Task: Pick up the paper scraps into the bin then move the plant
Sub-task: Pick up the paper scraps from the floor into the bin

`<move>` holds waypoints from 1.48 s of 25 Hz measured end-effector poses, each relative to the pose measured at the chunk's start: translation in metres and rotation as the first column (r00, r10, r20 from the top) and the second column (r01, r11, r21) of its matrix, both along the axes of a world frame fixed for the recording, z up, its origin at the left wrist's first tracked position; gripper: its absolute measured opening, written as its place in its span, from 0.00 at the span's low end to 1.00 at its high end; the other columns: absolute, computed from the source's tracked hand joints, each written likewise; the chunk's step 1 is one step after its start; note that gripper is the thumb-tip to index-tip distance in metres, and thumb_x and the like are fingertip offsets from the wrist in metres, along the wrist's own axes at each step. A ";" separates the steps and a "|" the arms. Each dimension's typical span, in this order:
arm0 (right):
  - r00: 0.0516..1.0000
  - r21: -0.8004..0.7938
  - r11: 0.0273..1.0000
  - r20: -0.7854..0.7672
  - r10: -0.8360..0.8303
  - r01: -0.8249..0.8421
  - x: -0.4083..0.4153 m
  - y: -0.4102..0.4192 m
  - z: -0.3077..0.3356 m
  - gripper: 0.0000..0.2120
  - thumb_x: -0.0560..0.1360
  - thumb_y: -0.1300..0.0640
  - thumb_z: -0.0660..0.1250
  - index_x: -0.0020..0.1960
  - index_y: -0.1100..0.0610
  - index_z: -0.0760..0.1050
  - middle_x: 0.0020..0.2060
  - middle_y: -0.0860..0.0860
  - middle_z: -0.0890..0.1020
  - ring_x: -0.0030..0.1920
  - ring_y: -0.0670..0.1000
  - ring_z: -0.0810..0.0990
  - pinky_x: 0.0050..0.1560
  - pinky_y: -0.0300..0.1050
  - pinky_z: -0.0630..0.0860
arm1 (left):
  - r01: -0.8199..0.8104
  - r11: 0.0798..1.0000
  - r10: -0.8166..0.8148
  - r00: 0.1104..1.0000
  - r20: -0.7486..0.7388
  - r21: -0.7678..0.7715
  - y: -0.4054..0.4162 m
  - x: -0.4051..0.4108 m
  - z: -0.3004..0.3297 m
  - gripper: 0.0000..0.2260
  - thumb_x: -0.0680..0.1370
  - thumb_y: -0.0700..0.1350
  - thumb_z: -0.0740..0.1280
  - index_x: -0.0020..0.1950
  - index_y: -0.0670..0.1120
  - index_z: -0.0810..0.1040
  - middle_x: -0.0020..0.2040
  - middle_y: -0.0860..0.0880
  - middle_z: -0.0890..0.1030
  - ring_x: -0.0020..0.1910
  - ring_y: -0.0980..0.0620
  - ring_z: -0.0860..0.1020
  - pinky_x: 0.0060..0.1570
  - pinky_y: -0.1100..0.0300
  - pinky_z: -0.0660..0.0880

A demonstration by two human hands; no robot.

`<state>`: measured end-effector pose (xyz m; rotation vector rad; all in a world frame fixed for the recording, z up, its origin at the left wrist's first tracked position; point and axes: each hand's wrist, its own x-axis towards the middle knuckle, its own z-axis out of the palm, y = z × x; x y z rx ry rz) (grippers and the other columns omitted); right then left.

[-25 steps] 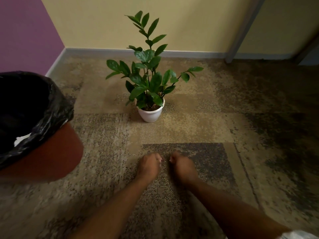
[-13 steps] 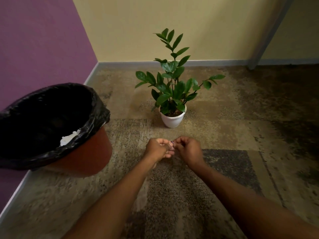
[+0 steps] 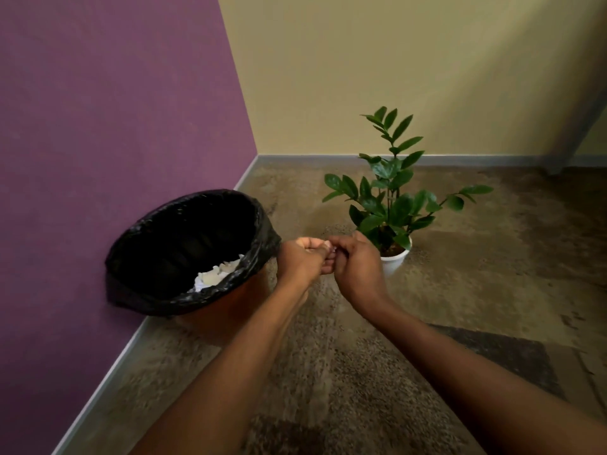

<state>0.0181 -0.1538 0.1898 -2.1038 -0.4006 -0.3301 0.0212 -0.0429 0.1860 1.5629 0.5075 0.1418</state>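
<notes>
Hands are being held together just right of the bin rim, above the carpet. The left hand (image 3: 303, 257) is being kept with its fingers curled inward, and the right hand (image 3: 353, 264) is being kept curled against it, fingertips meeting. Something small and pale is being pinched between the fingertips of the two hands, most likely a paper scrap (image 3: 329, 247), though it is too small to be told for certain. The hands are probably being held this way so that a tiny piece is not dropped before the bin is reached.

Just to the left, a bin (image 3: 226, 310) is being stood against the purple wall (image 3: 115, 126). It is being lined with a black bag (image 3: 154, 290) folded over its rim, and its mouth is being faced upward, tilted a little toward the viewer. White paper scraps (image 3: 215, 275) are already being held inside it, low against the near side.

Behind the right hand, a plant (image 3: 394, 198) in a white pot (image 3: 395, 259) is being stood on the carpet (image 3: 328, 372), partly hidden by the knuckles. Its long axis is running upright, with the tallest stem pointing toward the ceiling and one side branch reaching right. A yellow wall (image 3: 394, 60) is being seen beyond it. The plant appears not yet moved.
</notes>
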 end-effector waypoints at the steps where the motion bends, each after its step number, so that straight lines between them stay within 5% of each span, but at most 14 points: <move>1: 1.000 0.004 1.000 0.024 0.017 -0.017 0.001 0.005 0.011 0.15 0.73 0.67 0.60 0.51 0.55 0.83 0.42 0.54 0.80 0.41 0.50 0.77 0.44 0.45 0.76 | -0.017 1.000 0.016 1.000 0.025 0.003 0.008 -0.001 0.012 0.07 0.78 0.37 0.69 0.40 0.41 0.78 0.32 0.45 0.82 0.28 0.54 0.81 0.29 0.61 0.79; 4: 0.995 0.115 0.988 0.002 0.102 -0.101 0.005 0.028 0.039 0.11 0.75 0.64 0.65 0.52 0.53 0.82 0.39 0.44 0.81 0.36 0.39 0.78 0.39 0.26 0.73 | -0.082 0.996 0.076 0.990 0.121 0.047 0.038 -0.008 0.045 0.06 0.77 0.37 0.70 0.41 0.40 0.80 0.30 0.45 0.83 0.26 0.55 0.81 0.27 0.63 0.78; 7: 0.972 0.247 0.952 -0.105 0.211 -0.180 0.010 0.061 0.056 0.06 0.74 0.63 0.68 0.48 0.54 0.80 0.36 0.45 0.83 0.35 0.39 0.81 0.38 0.33 0.78 | -0.172 0.977 0.152 0.977 0.149 0.130 0.071 -0.019 0.067 0.05 0.76 0.39 0.71 0.40 0.42 0.81 0.32 0.45 0.84 0.29 0.54 0.82 0.30 0.62 0.79; 13: 0.906 0.091 0.921 -0.166 0.390 -0.379 0.011 0.108 0.063 0.12 0.74 0.69 0.62 0.53 0.59 0.79 0.46 0.54 0.84 0.45 0.48 0.81 0.52 0.45 0.79 | -0.286 0.750 0.287 0.953 0.096 0.597 0.148 -0.050 0.080 0.07 0.75 0.43 0.72 0.36 0.48 0.83 0.31 0.50 0.84 0.32 0.53 0.84 0.40 0.54 0.83; 20: 0.886 0.073 0.888 -0.064 0.459 -0.455 -0.001 0.119 0.056 0.16 0.75 0.71 0.59 0.56 0.59 0.79 0.49 0.53 0.84 0.50 0.47 0.81 0.49 0.27 0.73 | -0.228 0.658 0.339 0.941 -0.012 0.718 0.184 -0.064 0.078 0.12 0.77 0.39 0.68 0.35 0.50 0.81 0.34 0.50 0.84 0.34 0.51 0.84 0.41 0.55 0.83; 25: 0.909 0.094 0.905 0.000 0.416 -0.414 0.002 0.106 0.057 0.15 0.75 0.70 0.59 0.55 0.59 0.79 0.48 0.53 0.84 0.49 0.48 0.82 0.52 0.38 0.77 | -0.230 0.680 0.285 0.958 0.038 0.696 0.158 -0.055 0.079 0.06 0.75 0.39 0.69 0.43 0.48 0.85 0.37 0.51 0.85 0.36 0.54 0.84 0.41 0.57 0.83; 28: 0.939 0.090 0.935 -0.009 0.344 -0.342 0.010 0.090 0.056 0.14 0.75 0.68 0.59 0.52 0.56 0.80 0.44 0.50 0.84 0.44 0.46 0.81 0.45 0.38 0.78 | -0.222 0.669 0.217 0.971 0.100 0.710 0.128 -0.046 0.078 0.07 0.74 0.41 0.66 0.41 0.50 0.84 0.34 0.54 0.84 0.31 0.57 0.83 0.36 0.57 0.82; 31: 0.959 0.067 0.957 -0.011 0.282 -0.281 0.019 0.068 0.050 0.14 0.75 0.68 0.58 0.48 0.54 0.79 0.40 0.47 0.82 0.39 0.44 0.80 0.39 0.35 0.76 | -0.176 0.615 0.115 0.984 0.133 0.768 0.101 -0.033 0.074 0.07 0.75 0.45 0.66 0.40 0.50 0.82 0.32 0.54 0.83 0.32 0.54 0.82 0.37 0.56 0.81; 37: 0.990 -0.007 0.990 -0.039 0.139 -0.139 0.033 0.010 0.023 0.16 0.70 0.70 0.58 0.43 0.50 0.76 0.35 0.46 0.80 0.35 0.48 0.79 0.37 0.49 0.80 | -0.027 0.539 -0.059 0.996 0.069 0.842 0.051 -0.013 0.045 0.05 0.73 0.46 0.67 0.42 0.50 0.83 0.33 0.51 0.82 0.35 0.49 0.81 0.37 0.57 0.78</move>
